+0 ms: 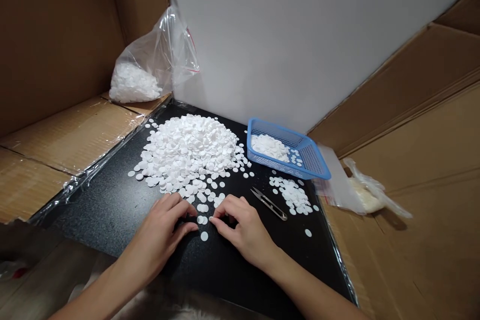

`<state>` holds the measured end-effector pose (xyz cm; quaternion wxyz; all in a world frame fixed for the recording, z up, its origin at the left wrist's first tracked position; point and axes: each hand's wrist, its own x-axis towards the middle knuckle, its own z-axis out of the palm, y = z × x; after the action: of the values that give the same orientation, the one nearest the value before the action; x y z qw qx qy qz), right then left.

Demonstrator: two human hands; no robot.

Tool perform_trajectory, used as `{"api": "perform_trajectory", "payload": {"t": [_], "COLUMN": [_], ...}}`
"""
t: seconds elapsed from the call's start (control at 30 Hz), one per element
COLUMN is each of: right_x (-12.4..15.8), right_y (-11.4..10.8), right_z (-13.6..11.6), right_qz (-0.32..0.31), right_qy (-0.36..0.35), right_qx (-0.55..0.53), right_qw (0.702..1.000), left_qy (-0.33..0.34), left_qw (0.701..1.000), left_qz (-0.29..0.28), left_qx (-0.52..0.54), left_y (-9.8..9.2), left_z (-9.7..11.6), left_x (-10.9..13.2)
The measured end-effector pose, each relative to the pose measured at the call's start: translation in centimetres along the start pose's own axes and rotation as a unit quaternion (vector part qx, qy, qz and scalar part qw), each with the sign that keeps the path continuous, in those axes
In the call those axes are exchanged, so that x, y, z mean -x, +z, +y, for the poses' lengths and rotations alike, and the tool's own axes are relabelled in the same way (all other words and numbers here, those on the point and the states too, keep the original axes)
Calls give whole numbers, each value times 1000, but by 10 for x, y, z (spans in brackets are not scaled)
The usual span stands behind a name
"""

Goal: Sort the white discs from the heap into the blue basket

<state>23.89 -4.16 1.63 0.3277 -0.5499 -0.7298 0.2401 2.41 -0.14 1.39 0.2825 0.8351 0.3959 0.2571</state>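
Observation:
A large heap of small white discs (191, 145) lies on a black tabletop (108, 210). At its near edge, my left hand (165, 222) rests with curled fingers, thumb and index finger apart and nothing visible between them. Facing it, my right hand (243, 227) has its thumb and index finger pinched together; whatever they grip is too small to make out. Between the hands lie a few loose discs (202, 208), some overlapping, and a single disc (204, 236) sits closer to me.
Right of the heap stands a blue perforated basket (318, 165) partly filled with discs. Thread snips (269, 204) lie beside a smaller disc pile (294, 195). A clear bag (135, 82) of white pieces sits back left; another plastic bag (369, 192) lies right. Cardboard surrounds the table.

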Motion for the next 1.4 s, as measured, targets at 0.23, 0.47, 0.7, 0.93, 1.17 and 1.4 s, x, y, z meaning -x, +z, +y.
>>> {"api": "perform_trajectory", "payload": {"t": [0.23, 0.47, 0.7, 0.93, 1.17, 1.4], "right_x": [0, -2, -1, 0, 7, 7], "right_y": [-4, -6, -12, -67, -98, -33], "right_z": [-3, 1, 5, 29, 53, 14], "right_qz": [19, 3, 38, 195, 267, 97], "right_qy": [71, 110, 110, 131, 63, -71], "right_qx": [-107, -115, -121, -28, 249, 133], "right_qw": [992, 987, 986, 972, 929, 984], "left_qy": [7, -49, 27, 147, 115, 80], "left_qw": [998, 993, 999, 983, 991, 993], "left_qz": [-25, -44, -9, -20, 23, -4], "left_qx": [49, 99, 28, -108, -65, -91], "left_y": [16, 13, 3, -11, -11, 4], "left_z": [19, 18, 5, -9, -10, -1], "left_x": [-18, -25, -14, 17, 15, -4]}}
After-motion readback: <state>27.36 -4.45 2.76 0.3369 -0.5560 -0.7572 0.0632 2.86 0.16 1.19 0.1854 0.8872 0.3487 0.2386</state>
